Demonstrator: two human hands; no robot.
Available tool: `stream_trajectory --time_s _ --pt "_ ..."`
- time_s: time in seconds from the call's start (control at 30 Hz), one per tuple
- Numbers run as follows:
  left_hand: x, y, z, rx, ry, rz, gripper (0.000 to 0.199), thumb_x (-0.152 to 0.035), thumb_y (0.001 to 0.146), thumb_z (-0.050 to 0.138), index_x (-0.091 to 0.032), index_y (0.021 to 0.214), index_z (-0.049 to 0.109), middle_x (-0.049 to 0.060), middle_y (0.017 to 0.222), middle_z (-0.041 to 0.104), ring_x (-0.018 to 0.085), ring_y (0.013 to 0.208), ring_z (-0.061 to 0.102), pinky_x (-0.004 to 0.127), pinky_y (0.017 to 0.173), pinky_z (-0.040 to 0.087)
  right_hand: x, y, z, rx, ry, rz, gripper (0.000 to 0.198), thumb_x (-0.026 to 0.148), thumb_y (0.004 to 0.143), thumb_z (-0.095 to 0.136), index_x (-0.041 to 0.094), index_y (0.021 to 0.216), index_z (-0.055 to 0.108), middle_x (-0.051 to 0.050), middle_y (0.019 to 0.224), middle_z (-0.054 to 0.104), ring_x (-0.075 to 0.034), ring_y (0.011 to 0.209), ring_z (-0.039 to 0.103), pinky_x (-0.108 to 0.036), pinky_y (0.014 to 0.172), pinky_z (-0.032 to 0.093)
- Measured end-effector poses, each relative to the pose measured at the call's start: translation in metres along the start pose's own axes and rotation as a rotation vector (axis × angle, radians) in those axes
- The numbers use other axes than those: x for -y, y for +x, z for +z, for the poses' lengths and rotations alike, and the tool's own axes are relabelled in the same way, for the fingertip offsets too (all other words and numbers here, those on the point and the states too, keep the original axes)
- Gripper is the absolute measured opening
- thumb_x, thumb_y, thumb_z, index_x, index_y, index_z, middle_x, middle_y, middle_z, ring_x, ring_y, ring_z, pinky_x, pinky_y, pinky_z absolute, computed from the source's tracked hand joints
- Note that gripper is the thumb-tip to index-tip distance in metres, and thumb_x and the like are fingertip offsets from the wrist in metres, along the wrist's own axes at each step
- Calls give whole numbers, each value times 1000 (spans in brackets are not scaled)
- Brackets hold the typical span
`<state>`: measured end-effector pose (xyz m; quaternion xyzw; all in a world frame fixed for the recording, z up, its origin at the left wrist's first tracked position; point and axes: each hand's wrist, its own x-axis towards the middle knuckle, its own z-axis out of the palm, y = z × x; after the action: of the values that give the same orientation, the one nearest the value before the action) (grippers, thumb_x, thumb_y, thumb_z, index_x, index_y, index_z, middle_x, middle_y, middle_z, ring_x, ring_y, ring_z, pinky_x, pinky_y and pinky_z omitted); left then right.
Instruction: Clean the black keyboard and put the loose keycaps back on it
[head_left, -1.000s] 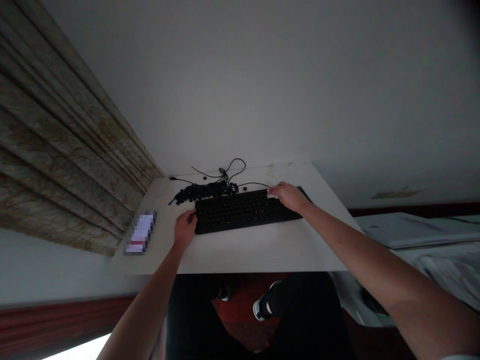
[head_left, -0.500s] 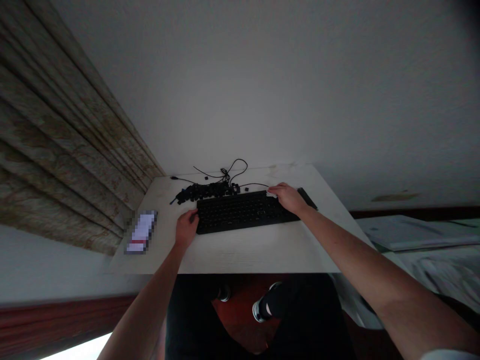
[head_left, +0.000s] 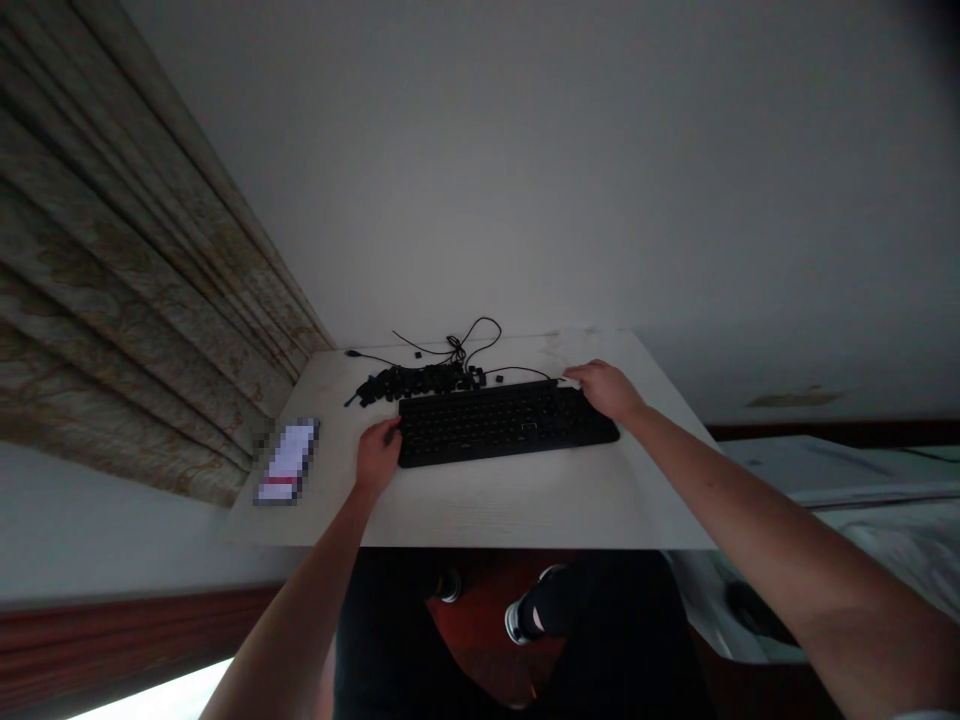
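Note:
A black keyboard (head_left: 480,428), its keycaps seemingly off, lies on the white desk (head_left: 480,505). At its left end, my left hand (head_left: 378,452) grips the edge between thumb and fingers. My right hand (head_left: 611,388) is closed over the back edge near the right end, pressing a small white piece of tissue or cloth (head_left: 571,383) against the keyboard. Most of that white piece is hidden under the fingers. Behind the keyboard lies a heap of loose black keycaps (head_left: 416,381), with a thin black cable (head_left: 480,345) looped beyond them.
A phone (head_left: 287,460), blurred by pixels, lies at the desk's left side. Patterned curtains (head_left: 150,250) hang on the left, and a wall (head_left: 525,180) rises directly behind the desk. My legs are beneath the front edge.
My right hand has slid rightward along the keyboard's back edge with the white piece. My left hand keeps its grip on the left end. The view has shifted slightly.

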<state>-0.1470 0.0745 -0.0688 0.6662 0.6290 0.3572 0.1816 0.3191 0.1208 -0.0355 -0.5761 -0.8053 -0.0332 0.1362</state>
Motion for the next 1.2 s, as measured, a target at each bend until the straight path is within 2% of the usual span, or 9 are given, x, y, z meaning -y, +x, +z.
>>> stream_trajectory --time_s 0.17,0.3,0.43,0.53,0.67,0.73,0.97,1.03,1.2 --pt "4 0 0 13 -26 7 34 -22 89 54 -22 118 72 6 122 71 24 115 66 45 109 47 21 0 12 -24 33 -82 57 -5 77 43 19 119 74 -6 120 73 -22 105 66 -36 96 52" --pt "1 -1 -2 25 -20 -3 36 -20 89 53 -22 120 72 5 124 71 23 117 65 45 111 46 -1 -15 8 -14 -44 -86 57 -6 74 45 18 117 74 -8 120 73 -23 104 67 -38 97 52" --pt "-4 0 -2 7 -17 -13 37 -18 88 53 -21 120 71 5 125 71 23 117 65 44 112 45 -19 -20 -3 20 -107 -50 51 -5 73 48 16 110 77 -10 109 76 -24 98 69 -35 93 53" --pt "-4 0 -1 2 -13 -23 37 -18 88 53 -20 120 72 6 124 71 23 116 65 44 111 46 -6 -11 -5 -6 -93 -15 49 -4 75 48 18 107 78 -9 107 77 -24 96 69 -35 91 53" --pt "-2 -1 -2 12 -8 -28 36 -19 89 53 -18 120 71 8 124 71 24 116 65 44 110 46 25 -1 2 -16 -2 -38 52 -3 77 47 20 116 75 -7 117 74 -23 103 67 -36 92 54" --pt "-1 -1 -2 12 -9 -23 36 -19 89 54 -18 120 72 8 124 71 24 116 65 44 110 46 30 -3 6 -6 8 -39 54 -4 77 47 19 117 75 -7 119 73 -22 106 67 -35 93 54" --pt "-4 -1 -2 -5 -19 -40 36 -19 89 54 -19 120 72 7 124 71 23 116 65 43 111 46 -13 -25 -1 25 -83 17 54 -7 78 43 17 113 76 -8 113 76 -22 101 68 -33 93 52" --pt "-6 -1 -2 -7 -20 -44 36 -19 89 54 -19 120 71 7 124 71 24 116 65 44 111 46 -16 -24 -5 45 -104 37 53 -6 77 44 17 110 77 -9 107 77 -22 99 69 -33 93 52" --pt "-7 -1 -2 -4 -18 -34 35 -19 89 54 -19 119 72 7 123 71 23 116 66 43 111 46 14 -7 -4 0 -27 5 54 -5 77 44 20 112 77 -7 113 76 -22 104 68 -34 94 53"
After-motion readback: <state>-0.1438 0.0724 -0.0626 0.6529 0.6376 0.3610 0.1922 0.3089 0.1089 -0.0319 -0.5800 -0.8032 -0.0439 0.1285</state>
